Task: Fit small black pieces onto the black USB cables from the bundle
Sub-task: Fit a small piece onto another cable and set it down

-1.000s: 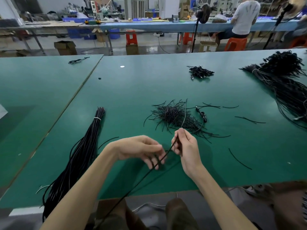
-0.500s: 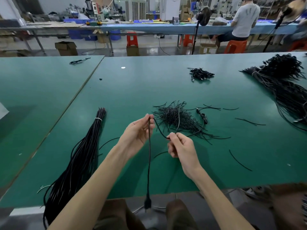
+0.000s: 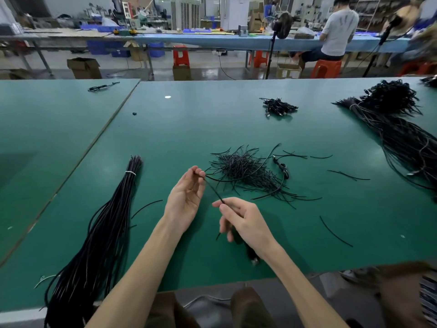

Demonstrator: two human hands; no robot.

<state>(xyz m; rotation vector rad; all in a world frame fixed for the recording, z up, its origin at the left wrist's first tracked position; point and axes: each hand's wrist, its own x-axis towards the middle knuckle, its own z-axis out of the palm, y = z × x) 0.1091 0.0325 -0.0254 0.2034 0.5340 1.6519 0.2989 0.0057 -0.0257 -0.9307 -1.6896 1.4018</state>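
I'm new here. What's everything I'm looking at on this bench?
green tables: two, green, side by side.
cable bundle: one, black, white tie, left on the table.
pile of short pieces: one, black, centre, beyond the hands.
loose short pieces: several, black, scattered right of the pile.
small cable heap: one, black, far centre.
large cable heap: one, black, far right.
held cable: one, black, stretched between both hands.
seated person: one, pale shirt, background, on an orange stool.
left hand: one, pinching the held cable.
right hand: one, pinching the held cable.
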